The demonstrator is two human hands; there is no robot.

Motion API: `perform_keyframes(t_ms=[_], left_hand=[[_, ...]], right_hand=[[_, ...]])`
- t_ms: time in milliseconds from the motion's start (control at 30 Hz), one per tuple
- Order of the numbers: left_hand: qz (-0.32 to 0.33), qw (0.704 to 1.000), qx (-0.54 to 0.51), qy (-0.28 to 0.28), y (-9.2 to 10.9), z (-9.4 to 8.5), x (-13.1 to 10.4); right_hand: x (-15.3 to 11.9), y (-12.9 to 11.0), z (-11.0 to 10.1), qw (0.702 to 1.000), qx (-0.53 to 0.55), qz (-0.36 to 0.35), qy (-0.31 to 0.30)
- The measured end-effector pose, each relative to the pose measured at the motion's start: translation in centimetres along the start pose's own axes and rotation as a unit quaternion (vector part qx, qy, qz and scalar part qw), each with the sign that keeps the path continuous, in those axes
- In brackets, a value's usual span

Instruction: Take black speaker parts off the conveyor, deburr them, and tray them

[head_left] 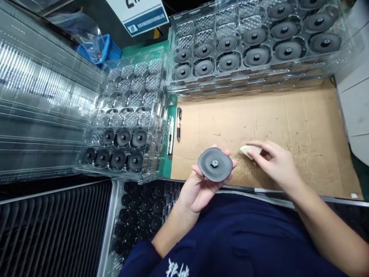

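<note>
My left hand [198,192] grips a black rounded-square plastic part [215,164] by its edges. The part's dished face is turned up, with a small hexagonal stud at its middle. To the right, my right hand [273,161] pinches a small off-white pad [250,150], which may be a piece of sponge or cloth. The pad is held low above the cardboard sheet [276,123], apart from the black part. Fingers of my left hand are partly hidden beneath the part.
Clear trays [198,86] stacked at the back hold several like black parts. Another clear tray stack [144,154] stands left. A pen [178,125] and a utility knife [170,135] lie by the cardboard's left edge. A blue bin [111,50] sits behind.
</note>
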State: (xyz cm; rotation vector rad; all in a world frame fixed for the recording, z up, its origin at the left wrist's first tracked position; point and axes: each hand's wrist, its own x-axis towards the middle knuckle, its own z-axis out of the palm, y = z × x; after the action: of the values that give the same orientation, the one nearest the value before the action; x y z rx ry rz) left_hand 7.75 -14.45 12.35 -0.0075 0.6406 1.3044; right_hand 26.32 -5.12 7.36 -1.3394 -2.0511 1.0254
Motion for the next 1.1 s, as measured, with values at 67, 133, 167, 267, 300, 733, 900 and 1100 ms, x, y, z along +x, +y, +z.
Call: perform_keyframes(t_ms=[67,133,167,267,300,733,900,1100], left_hand=[[0.007,1.000,0.026,0.011,-0.2,0.3,0.1],[0.015,0.997,0.061,0.042,-0.4,0.5,0.1],[0.021,0.995,0.080,0.063,-0.4,0.5,0.2],[0.043,0.985,0.124,0.110,-0.3,0.4,0.1],[0.050,0.984,0.131,0.114,-0.3,0.4,0.1],[0.141,0.969,0.178,0.100,0.0,1.3,-0.1],[0.205,0.959,0.180,0.080,0.0,2.6,-0.3],[0.179,0.970,0.165,0.013,-0.2,4.2,-0.6]], right_hand=[[0.6,-3.0,-1.0,0.998,0.035,-0.046,0.039],[0.9,-6.0,-1.4,0.986,0.082,-0.130,0.067],[1.0,-7.2,-1.5,0.978,0.094,-0.177,0.065],[0.7,-9.1,-1.4,0.974,0.087,-0.211,0.000],[0.7,-9.3,-1.4,0.978,0.072,-0.196,-0.029],[-0.5,-9.4,-1.3,0.981,0.088,-0.170,0.025],[-2.2,-9.9,-0.5,0.971,0.038,-0.218,0.096],[-1.8,-11.1,-1.4,0.935,0.068,-0.343,0.065]])
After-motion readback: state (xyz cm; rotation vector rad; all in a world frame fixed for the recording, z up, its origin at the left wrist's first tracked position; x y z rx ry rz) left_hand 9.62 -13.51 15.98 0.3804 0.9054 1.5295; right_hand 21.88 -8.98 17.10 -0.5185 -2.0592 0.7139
